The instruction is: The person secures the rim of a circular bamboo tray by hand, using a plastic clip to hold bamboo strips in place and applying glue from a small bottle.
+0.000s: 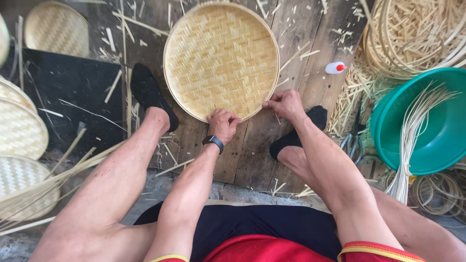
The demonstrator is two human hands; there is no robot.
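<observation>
At the far left we see finished woven trays stacked beside a black mat. In the middle, the round bamboo tray lies flat on the wooden boards, between our two black-socked feet. Our left hand, a dark watch on its wrist, grips the tray's near rim with curled fingers. Just right of it, our right hand pinches the same rim. Farther right lie a small glue bottle, scissors, and a green basin holding thin bamboo strips.
</observation>
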